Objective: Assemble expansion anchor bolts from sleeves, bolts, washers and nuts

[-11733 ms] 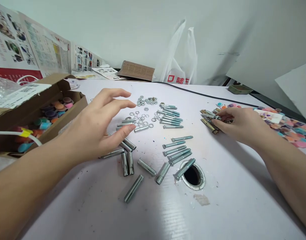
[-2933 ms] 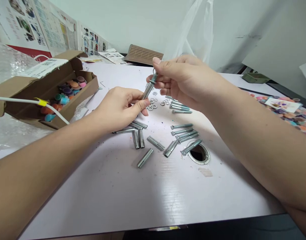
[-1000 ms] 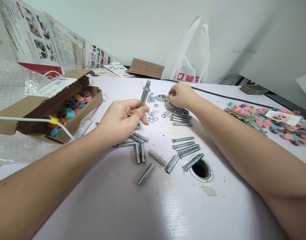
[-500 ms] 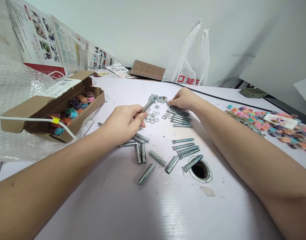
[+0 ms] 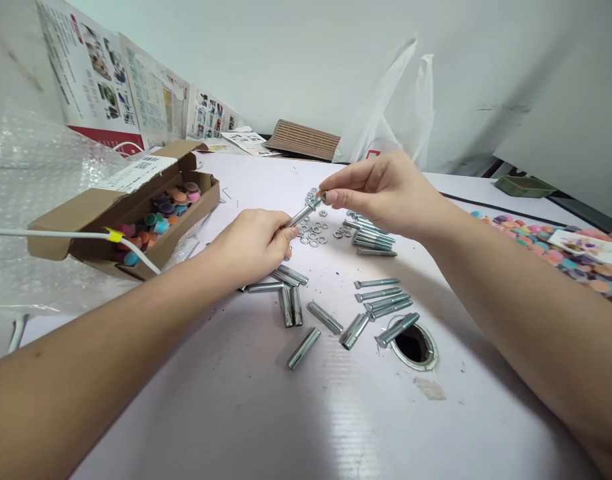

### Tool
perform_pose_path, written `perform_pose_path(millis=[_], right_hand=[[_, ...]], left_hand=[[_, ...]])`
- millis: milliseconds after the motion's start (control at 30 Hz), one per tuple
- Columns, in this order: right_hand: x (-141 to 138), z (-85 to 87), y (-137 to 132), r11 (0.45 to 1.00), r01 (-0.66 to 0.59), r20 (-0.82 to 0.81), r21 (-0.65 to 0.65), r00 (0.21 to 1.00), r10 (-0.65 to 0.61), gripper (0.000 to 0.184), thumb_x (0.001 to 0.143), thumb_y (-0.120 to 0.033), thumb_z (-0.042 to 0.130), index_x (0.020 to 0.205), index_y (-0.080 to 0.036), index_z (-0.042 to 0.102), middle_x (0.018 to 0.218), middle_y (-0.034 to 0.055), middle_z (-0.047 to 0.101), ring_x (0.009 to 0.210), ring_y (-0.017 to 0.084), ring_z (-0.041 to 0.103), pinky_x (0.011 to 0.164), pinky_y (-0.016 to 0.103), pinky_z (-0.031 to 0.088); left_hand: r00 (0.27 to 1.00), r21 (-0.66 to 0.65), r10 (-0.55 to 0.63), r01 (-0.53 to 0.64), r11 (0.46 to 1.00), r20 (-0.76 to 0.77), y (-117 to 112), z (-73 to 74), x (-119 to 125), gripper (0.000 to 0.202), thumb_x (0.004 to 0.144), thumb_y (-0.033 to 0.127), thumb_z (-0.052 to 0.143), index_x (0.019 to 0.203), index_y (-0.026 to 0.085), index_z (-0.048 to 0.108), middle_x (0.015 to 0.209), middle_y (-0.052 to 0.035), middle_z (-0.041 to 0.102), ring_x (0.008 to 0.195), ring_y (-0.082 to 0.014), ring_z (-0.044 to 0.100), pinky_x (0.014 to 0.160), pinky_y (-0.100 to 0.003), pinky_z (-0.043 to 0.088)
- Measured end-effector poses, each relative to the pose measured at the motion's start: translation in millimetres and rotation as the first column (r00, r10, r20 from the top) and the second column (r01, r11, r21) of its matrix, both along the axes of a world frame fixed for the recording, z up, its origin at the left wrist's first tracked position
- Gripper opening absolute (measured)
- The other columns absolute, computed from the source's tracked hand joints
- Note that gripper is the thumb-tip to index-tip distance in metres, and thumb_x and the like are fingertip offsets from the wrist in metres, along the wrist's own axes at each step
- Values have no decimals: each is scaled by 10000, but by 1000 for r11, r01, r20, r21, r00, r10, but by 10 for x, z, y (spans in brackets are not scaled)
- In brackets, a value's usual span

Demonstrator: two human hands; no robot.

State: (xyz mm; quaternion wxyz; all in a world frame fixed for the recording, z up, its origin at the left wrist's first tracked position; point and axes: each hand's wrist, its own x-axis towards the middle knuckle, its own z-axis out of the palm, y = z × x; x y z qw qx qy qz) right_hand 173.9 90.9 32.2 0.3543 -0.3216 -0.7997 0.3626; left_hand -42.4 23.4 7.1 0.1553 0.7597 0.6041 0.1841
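nut (image 5: pixel 325 197) now nr bolt (image 5: pixel 317 202) tip

Soft, fairly bright indoor light covers the glossy white tabletop (image 5: pixel 211 407), with a pale, ribbed streak of glare running down its middle toward the near edge. Diffuse shadows lie beneath the bare left forearm (image 5: pixel 111 360) and bare right forearm (image 5: pixel 501 320), both stretched by wide-angle distortion. A dim diagonal shadow crosses the pale grey-green wall (image 5: pixel 296 60) beyond the far edge's right end. Shiny silver metal tubes (image 5: pixel 304 349) and crumpled clear bubble wrap (image 5: pixel 46 173) catch highlights.
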Motion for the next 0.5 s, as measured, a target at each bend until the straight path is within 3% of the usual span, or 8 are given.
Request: perform_pose_path(millis=[200,333,433,500], right_hand=[[-53,-111,-4,985,-50,23,164,999,47,185,825,-238,718,984,-162,772,984,83,756,920,237,703,831,388,577],[-59,-135,-12,946,-57,79,320,996,34,178,856,-254,684,974,-154,773,976,77,747,893,223,686,792,359,553],[-62,-136,-18,935,-57,156,349,988,2,190,901,-286,636,926,-146,762,782,44,702,687,156,611,624,297,482],[-67,-124,-29,945,-45,221,323,975,-30,252,929,-323,602,830,-132,734,599,6,583,536,105,472,513,269,372]], left_hand=[[993,32,-36,40,999,-110,22,5,-40,332,913,392,443,728,193,634,680,-8,671,596,-149,562,584,-288,350],[978,53,-33,45,998,-207,28,18,-71,327,909,395,426,717,200,605,687,-26,659,626,-170,576,565,-295,324],[971,102,-26,52,993,-237,20,27,-76,318,911,393,421,729,204,601,694,-30,653,648,-176,588,552,-294,299],[966,118,-19,51,992,-258,8,36,-63,315,912,389,420,737,207,609,685,-30,646,631,-174,579,546,-296,286]])
